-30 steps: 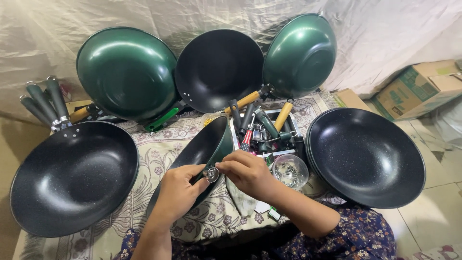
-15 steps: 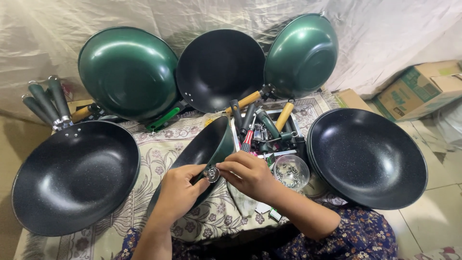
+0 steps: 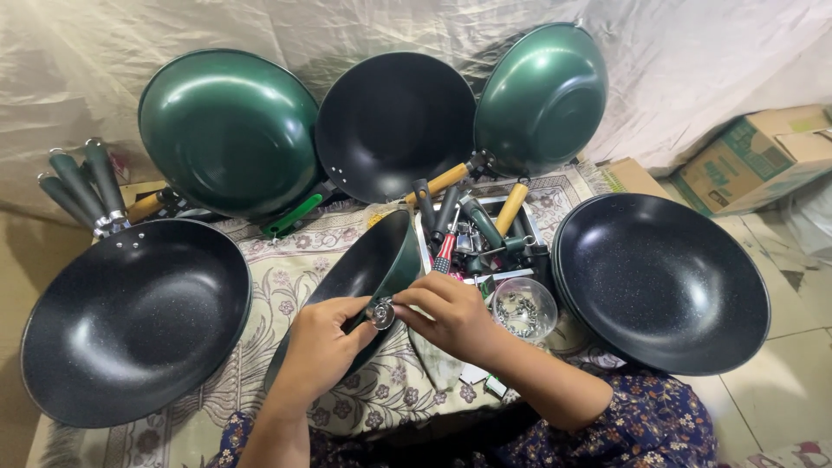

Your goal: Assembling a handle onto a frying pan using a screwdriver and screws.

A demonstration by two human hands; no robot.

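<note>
A crinkled pale sheet [image 3: 719, 61] hangs behind a low surface spread with a floral cloth [image 3: 286, 269], where the person sits among cookware. At the middle of the cloth a small wok [image 3: 368, 269], dark inside and green outside, stands tilted on its edge, its rim toward the person. At that near rim sits a small round metal fitting [image 3: 381, 314]. The left hand [image 3: 322, 345] curls around the rim, thumb and fingers closed against the fitting from the left. The right hand [image 3: 451, 316] meets it from the right, its fingertips pinched on the same fitting, so both hands touch at that point.

Just right of the right hand stands a clear bowl of small metal parts [image 3: 523, 308], and behind it a tray of loose handles and tools [image 3: 477, 225]. A large dark speckled wok [image 3: 663, 282] lies at the right, another [image 3: 134, 321] at the left. Three more lean against the sheet: a green one [image 3: 230, 130], a dark one [image 3: 394, 121], and a green one [image 3: 542, 95] turned back outward. A cardboard box [image 3: 754, 156] rests on the tiled floor at far right.
</note>
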